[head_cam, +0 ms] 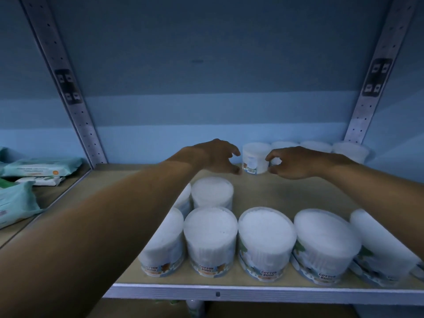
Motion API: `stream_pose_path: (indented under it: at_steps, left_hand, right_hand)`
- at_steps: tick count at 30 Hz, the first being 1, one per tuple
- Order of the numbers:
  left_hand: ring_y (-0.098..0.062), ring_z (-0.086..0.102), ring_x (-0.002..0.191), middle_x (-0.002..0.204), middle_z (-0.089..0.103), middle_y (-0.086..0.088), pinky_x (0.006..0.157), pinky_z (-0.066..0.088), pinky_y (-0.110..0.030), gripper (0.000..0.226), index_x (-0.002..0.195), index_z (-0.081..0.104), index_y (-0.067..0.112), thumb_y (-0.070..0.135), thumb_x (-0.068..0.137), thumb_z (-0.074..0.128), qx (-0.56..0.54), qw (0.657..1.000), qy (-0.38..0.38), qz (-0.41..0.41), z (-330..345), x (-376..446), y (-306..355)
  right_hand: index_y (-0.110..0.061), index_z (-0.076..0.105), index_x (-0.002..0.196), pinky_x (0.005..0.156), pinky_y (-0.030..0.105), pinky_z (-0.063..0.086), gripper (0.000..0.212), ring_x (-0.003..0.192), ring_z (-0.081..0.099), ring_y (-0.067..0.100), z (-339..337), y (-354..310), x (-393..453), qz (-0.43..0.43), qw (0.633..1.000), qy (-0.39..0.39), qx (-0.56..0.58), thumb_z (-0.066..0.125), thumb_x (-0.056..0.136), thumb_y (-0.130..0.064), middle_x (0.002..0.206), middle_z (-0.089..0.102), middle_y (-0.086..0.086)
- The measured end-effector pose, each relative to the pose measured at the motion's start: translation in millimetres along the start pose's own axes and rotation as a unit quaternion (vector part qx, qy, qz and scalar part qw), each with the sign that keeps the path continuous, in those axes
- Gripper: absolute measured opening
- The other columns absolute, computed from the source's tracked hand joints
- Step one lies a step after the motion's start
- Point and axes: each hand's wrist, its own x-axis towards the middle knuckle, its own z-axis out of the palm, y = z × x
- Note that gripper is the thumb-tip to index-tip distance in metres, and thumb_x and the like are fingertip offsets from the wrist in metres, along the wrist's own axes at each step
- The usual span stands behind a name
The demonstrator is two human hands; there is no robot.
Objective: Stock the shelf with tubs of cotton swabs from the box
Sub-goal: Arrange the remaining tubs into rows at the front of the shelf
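Observation:
Clear round tubs of white cotton swabs stand on the wooden shelf. A row of several tubs lines the front edge, with one more tub behind it. Another row runs along the back wall on the right. Both my hands reach to the leftmost back tub, which stands upright on the shelf. My left hand is at its left side with fingers spread, a sliver away from it. My right hand has curled fingertips touching its right side. No box is in view.
Two perforated metal uprights frame the bay, against a blue back wall. On the neighbouring shelf to the left lie teal packs of wipes. The shelf's white front edge runs across the bottom.

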Motion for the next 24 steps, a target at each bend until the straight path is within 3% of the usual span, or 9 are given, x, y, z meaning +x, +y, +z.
stream_pose_path:
  at_steps: [5, 11, 15, 20, 24]
  left_hand:
    - [-0.014, 0.039, 0.138, 0.150, 0.042, 0.010, 0.109, 0.035, -0.035, 0.070, 0.147, 0.041, 0.035, 0.058, 0.085, 0.065, 0.016, 1.000, 0.011, 0.019, 4.1, 42.3, 15.3]
    - [-0.020, 0.027, 0.146, 0.159, 0.028, 0.004, 0.115, 0.028, -0.040, 0.073, 0.152, 0.032, 0.033, 0.057, 0.089, 0.060, 0.051, 0.998, 0.006, 0.021, 12.2, 86.3, 30.4]
    - [-0.025, 0.040, 0.138, 0.155, 0.034, 0.001, 0.109, 0.039, -0.041, 0.075, 0.150, 0.036, 0.031, 0.057, 0.085, 0.064, 0.043, 0.999, 0.012, 0.019, 26.7, 118.0, 38.1]
    - [-0.026, 0.038, 0.140, 0.155, 0.034, -0.002, 0.111, 0.038, -0.042, 0.079, 0.152, 0.035, 0.027, 0.056, 0.085, 0.066, 0.029, 0.999, 0.012, 0.013, 33.3, 142.3, 45.9]
    - [-0.030, 0.053, 0.124, 0.136, 0.051, -0.009, 0.099, 0.047, -0.038, 0.060, 0.136, 0.053, 0.016, 0.048, 0.087, 0.066, 0.037, 0.999, 0.014, 0.013, 35.9, 150.7, 59.3]
  right_hand:
    - [-0.033, 0.042, 0.146, 0.106, 0.038, 0.042, 0.056, 0.128, 0.049, 0.029, -0.8, 26.4, 21.6, 0.027, 0.999, 0.018, -0.006, 0.056, 0.094, -0.044, 0.149, 0.041, 0.009]
    - [-0.037, 0.028, 0.154, 0.108, 0.046, 0.041, 0.071, 0.136, 0.040, 0.038, -0.8, 53.1, 53.3, 0.059, 0.997, 0.035, -0.030, 0.059, 0.091, -0.048, 0.154, 0.029, 0.011]
    - [-0.034, 0.025, 0.154, 0.107, 0.045, 0.041, 0.070, 0.134, 0.038, 0.037, 1.8, 64.9, 73.8, 0.075, 0.996, 0.036, -0.030, 0.059, 0.094, -0.047, 0.151, 0.028, 0.011]
    - [-0.033, 0.024, 0.154, 0.104, 0.047, 0.044, 0.078, 0.135, 0.037, 0.036, 5.0, 71.8, 96.7, 0.084, 0.995, 0.033, -0.043, 0.064, 0.089, -0.051, 0.148, 0.029, 0.011]
    - [-0.031, 0.024, 0.154, 0.107, 0.046, 0.043, 0.087, 0.134, 0.040, 0.036, 6.7, 74.4, 108.9, 0.088, 0.994, 0.022, -0.061, 0.069, 0.084, -0.056, 0.147, 0.033, 0.014]
